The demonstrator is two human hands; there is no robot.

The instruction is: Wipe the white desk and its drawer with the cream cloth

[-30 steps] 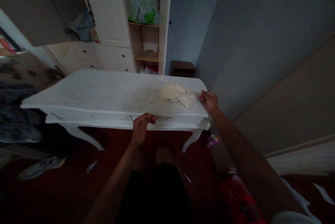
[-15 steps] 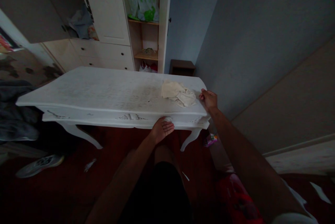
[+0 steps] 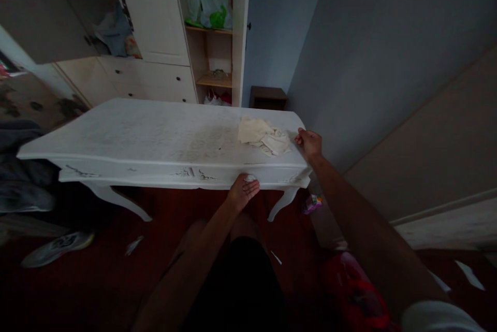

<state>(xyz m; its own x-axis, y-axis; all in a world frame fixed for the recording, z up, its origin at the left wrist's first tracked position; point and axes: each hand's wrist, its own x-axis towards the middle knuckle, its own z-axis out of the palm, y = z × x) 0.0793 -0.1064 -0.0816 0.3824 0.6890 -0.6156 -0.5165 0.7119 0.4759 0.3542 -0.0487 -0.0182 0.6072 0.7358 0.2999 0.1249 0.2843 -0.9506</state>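
The pale knob point(image 3: 250, 177) on the front of the white table point(image 3: 147, 127) is touched by the left hand point(image 3: 243, 192), its palm turned up; whether the knob is gripped cannot be told in this dim light. At two o'clock from there, the table's right end is touched by the right hand point(image 3: 309, 143), its fingers curled in. The table is judged heavy and stiff, best held by its edge; the knob is likely hard and best pinched from both sides. At one o'clock from the left hand a crumpled cloth point(image 3: 264, 136) is seen on the top, probably soft and light. Space at six o'clock is taken up by the person's legs point(image 3: 250, 270), the two o'clock side is closed off by the wall point(image 3: 373, 73), and a purple box point(image 3: 311, 204) is seen low beside the table
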